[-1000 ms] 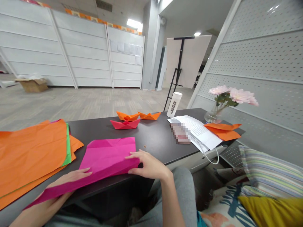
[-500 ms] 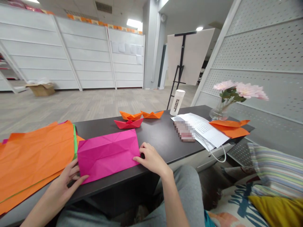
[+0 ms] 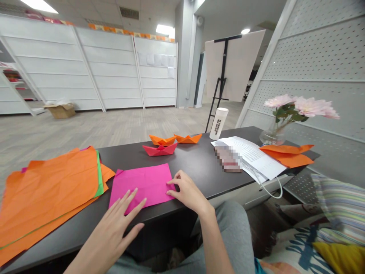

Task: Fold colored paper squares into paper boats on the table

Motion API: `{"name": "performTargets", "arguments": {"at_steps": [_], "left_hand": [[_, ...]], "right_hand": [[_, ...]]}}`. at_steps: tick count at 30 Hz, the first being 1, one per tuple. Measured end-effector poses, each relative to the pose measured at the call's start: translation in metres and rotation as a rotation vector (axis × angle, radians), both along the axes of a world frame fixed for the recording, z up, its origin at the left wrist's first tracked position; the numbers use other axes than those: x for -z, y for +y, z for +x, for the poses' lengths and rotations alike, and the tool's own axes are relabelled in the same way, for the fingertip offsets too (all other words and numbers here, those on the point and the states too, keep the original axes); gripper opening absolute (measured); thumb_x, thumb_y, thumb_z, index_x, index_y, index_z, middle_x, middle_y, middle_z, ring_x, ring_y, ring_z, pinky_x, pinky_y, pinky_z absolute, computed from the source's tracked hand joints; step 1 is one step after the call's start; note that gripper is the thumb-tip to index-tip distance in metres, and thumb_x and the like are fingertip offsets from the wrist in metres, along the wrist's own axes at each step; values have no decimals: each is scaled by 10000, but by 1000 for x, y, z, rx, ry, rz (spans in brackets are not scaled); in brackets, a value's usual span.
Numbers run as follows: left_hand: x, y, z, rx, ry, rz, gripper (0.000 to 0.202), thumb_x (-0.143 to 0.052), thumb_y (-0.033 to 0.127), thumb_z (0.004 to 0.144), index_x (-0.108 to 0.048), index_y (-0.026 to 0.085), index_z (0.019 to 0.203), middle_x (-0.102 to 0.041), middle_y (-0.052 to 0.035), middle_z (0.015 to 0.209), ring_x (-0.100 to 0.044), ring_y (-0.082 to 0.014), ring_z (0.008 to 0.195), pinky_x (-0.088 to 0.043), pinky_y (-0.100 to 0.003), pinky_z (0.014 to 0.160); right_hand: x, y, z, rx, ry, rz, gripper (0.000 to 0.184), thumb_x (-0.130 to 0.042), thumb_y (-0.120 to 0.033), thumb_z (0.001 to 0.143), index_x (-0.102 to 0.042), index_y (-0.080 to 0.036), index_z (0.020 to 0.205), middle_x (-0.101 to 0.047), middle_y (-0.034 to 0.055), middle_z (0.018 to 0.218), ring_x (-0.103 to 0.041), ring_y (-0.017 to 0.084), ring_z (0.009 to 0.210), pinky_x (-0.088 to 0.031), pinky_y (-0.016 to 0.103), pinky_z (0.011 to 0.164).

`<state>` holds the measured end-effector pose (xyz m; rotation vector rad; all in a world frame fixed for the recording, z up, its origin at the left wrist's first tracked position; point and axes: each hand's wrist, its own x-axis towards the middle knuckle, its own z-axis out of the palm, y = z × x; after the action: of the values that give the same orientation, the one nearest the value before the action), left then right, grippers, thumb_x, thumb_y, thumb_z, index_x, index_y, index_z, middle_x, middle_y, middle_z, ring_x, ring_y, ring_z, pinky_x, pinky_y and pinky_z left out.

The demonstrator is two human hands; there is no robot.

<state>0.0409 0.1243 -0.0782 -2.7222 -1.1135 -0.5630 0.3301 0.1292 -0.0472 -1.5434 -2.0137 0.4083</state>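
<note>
The folded pink paper (image 3: 142,186) is lying flat near the table's (image 3: 199,167) front edge, long axis running left to right. The left hand (image 3: 114,224) is pressing open-palmed on its near edge; the right hand (image 3: 185,190) is apparently pinning its right edge with loose fingertips.

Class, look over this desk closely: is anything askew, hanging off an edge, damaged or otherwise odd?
Two things. The printed papers jut over the table edge on the right, and so does the orange sheet by the vase. The pink sheet under both hands is creased, not torn.
</note>
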Motion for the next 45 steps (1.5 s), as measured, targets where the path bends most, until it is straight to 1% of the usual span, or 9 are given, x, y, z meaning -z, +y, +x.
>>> {"name": "performTargets", "arguments": {"at_steps": [3,8,13,21,27,29,36,41,45], "left_hand": [[9,-6,11,13,88,43,640,-548,526,901,-355,376,1492,-412,-82,1542,-479,-357,1335,-508,-501,979],[26,-1,7,40,92,122,704,-587,535,865,-375,299,1494,-462,-130,1502,-470,-365,1341,-475,-502,1004],[30,0,6,15,110,125,725,-624,523,822,-404,300,1475,-418,-123,1533,-451,-368,1353,-456,-495,1017],[25,-2,9,-11,120,128,768,-636,511,808,-351,329,1497,-406,-117,1542,-483,-366,1322,-453,-505,1005],[16,-4,13,-18,20,167,613,-650,523,805,-550,282,1360,-620,-133,1309,-601,-372,1155,-475,-525,952],[14,-6,14,-19,-33,158,532,-654,531,801,-629,254,1254,-680,-123,1176,-652,-342,1040,-518,-474,880],[21,-2,1,31,-85,179,424,-665,514,773,-659,193,1051,-696,-152,1170,-679,-340,1014,-564,-428,847],[26,7,-17,33,-58,144,458,-659,395,769,-628,171,1167,-697,-144,1205,-706,-304,1001,-592,-351,845],[24,15,-36,22,-40,-24,513,-577,205,769,-632,312,1268,-653,-35,1317,-701,-242,1054,-579,-267,872]], "right_hand": [[-14,-11,-18,-41,-18,83,240,-668,-238,877,-700,-244,1114,-586,69,1170,-565,229,1111,-445,384,997],[-13,-27,-61,-412,30,13,539,-605,-327,923,-478,-168,1421,-527,118,1443,-431,225,1378,-307,365,1169],[1,-31,-50,-411,-54,-166,790,-729,-304,828,-344,-204,1510,-324,141,1572,-268,265,1474,-196,485,1212],[-20,-34,10,-220,-33,-286,565,-765,-290,788,-588,-303,1324,-448,99,1506,-367,287,1427,-163,598,1176],[-23,-31,1,-122,-72,-112,106,-671,-265,877,-756,-251,939,-724,43,1169,-607,225,1179,-155,538,1191],[-25,-29,-5,-126,-78,-39,166,-607,-269,924,-759,-236,867,-753,29,1005,-650,193,1049,-168,495,1196],[-15,-13,-20,-253,69,17,353,-606,-302,920,-623,-244,1268,-629,48,1349,-505,188,1315,-239,426,1183],[0,-4,-26,-316,38,-80,330,-592,-351,922,-654,-259,1233,-584,57,1403,-454,213,1370,-195,501,1188],[-9,-9,-15,-326,63,-115,297,-597,-388,919,-694,-263,1170,-662,51,1304,-550,205,1275,-147,501,1199]]}}
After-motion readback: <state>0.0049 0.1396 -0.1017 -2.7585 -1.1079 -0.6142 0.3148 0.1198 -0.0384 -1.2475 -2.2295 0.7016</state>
